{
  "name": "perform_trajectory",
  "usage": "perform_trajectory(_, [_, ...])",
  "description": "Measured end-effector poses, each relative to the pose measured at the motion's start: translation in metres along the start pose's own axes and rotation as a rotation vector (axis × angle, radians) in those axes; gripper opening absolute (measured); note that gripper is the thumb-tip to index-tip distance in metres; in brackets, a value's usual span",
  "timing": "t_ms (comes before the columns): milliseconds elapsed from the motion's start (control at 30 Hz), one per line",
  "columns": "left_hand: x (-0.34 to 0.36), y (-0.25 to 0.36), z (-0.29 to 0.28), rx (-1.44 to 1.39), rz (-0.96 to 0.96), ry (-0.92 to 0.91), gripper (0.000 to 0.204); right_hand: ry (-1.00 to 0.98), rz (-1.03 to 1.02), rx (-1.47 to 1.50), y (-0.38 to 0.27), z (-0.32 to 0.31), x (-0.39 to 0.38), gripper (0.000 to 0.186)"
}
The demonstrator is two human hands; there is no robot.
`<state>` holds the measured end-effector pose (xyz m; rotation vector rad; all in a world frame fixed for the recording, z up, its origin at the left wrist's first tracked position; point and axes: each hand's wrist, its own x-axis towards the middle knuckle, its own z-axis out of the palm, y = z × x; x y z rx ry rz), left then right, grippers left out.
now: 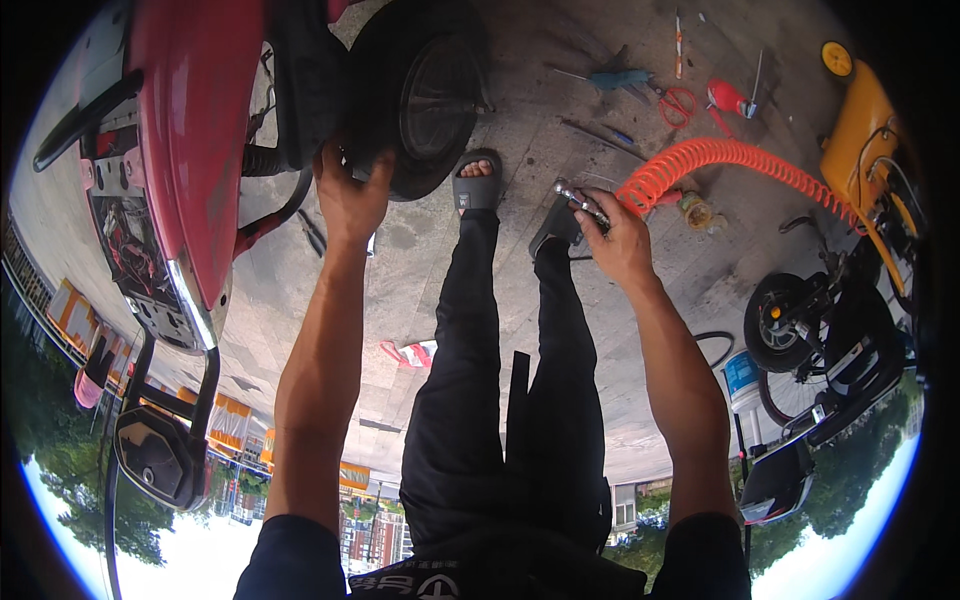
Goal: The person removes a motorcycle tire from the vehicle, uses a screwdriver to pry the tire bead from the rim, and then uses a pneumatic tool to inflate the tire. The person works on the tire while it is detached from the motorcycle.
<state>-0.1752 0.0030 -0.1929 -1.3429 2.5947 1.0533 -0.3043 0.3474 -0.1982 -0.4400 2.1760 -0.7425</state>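
At the upper middle, the black tyre (375, 110) of a red scooter (195, 110) surrounds a dark spoked wheel (438, 98). My left hand (350, 195) is at the tyre's lower edge, beside the black fender. Its thumb and fingers are apart, with the fingertips partly hidden and a small shiny spot by them. To the right, my right hand (618, 240) is closed round a slim silver metal tool (590, 207) with a rounded head, held above my right foot. An orange coiled air hose (730, 155) starts beside that hand; whether it joins the tool is hidden.
Red-handled scissors (677, 107), a teal-handled tool (620, 79), a red bottle (728, 98) and a small jar (698, 213) lie or stand on the paving. Right of them are a yellow machine (860, 130) and a black two-wheeler (850, 350). A red-and-white wrapper (410, 353) lies behind my feet.
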Motion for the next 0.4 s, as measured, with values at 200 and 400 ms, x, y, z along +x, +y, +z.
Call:
perform_trajectory(200, [-0.060, 0.061, 0.026, -0.146, 0.261, -0.300, 0.057, -0.015, -0.138, -0.158, -0.015, -0.021, -0.023, 0.030])
perform_trajectory(400, [-0.116, 0.109, 0.054, -0.164, 0.329, -1.091, 0.047, -0.220, -0.279, -0.141, -0.044, -0.042, -0.060, 0.026])
